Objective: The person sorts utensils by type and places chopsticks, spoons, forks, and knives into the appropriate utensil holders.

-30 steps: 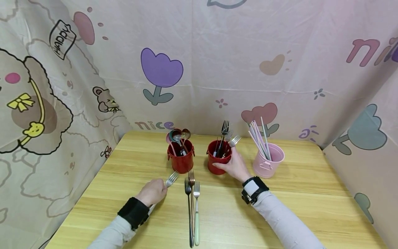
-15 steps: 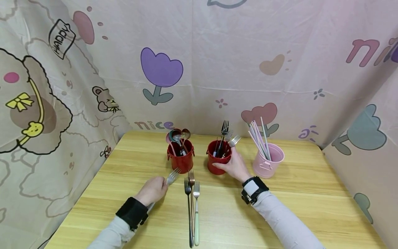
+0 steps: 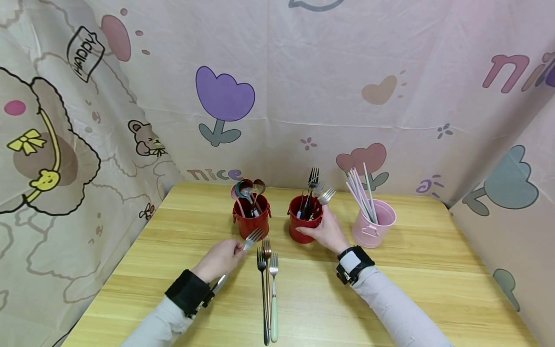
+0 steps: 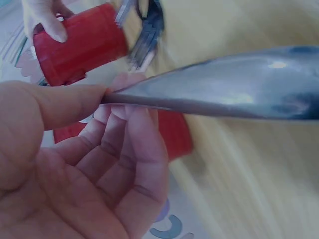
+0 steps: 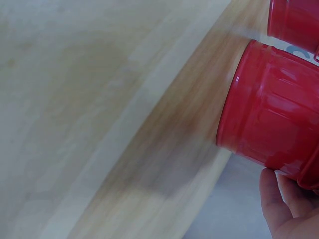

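Note:
My left hand (image 3: 220,258) pinches a silver fork (image 3: 253,237) between thumb and fingers, tines pointing forward and right. Its broad, shiny handle (image 4: 239,89) sticks out towards the camera in the left wrist view. Around the right side of a red bucket (image 3: 299,234) my right hand (image 3: 326,232) keeps its grip, with the thumb across the front. That bucket stands upright and has several forks (image 3: 313,179) in it. Between the hands lie a black fork (image 3: 263,289), a copper-coloured fork (image 3: 267,250) and a fork with a pale green handle (image 3: 274,313), side by side.
Another red bucket (image 3: 256,226), full of spoons (image 3: 247,188), stands just beyond the left hand. Right of the right hand is a pink bucket (image 3: 368,233) holding several pale straws (image 3: 362,197). A printed cloth (image 3: 282,96) hangs behind the wooden table (image 3: 433,265).
My left hand has moved slightly right with its fork, so the tines now come close to the forks on the table. The right hand and its bucket have stayed put.

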Motion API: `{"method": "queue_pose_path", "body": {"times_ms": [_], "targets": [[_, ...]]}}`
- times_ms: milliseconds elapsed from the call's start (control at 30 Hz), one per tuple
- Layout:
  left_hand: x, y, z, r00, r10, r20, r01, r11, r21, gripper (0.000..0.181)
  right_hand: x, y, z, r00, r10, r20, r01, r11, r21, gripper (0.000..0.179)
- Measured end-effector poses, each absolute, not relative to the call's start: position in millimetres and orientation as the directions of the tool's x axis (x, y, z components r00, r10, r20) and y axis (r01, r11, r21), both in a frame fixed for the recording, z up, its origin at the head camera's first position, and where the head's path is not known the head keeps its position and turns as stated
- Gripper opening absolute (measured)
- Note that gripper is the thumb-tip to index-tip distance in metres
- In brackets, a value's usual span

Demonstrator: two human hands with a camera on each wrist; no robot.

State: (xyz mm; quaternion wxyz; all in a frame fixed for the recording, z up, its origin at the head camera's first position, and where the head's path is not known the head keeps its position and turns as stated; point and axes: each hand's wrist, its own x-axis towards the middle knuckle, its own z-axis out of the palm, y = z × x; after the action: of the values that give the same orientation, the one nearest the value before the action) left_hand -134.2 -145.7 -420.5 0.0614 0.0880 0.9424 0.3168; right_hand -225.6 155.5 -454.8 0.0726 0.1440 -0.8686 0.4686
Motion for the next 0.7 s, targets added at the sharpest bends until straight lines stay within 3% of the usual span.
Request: {"method": "queue_pose_path", "body": {"times_ms": [700], "targets": [[-184, -80, -365, -0.942, 0.223, 0.252, 0.337, 0.652, 0.679, 0.015, -225, 155, -455, -0.947, -0.180, 0.265, -0.320, 0.510, -0.799, 0.088]]}}
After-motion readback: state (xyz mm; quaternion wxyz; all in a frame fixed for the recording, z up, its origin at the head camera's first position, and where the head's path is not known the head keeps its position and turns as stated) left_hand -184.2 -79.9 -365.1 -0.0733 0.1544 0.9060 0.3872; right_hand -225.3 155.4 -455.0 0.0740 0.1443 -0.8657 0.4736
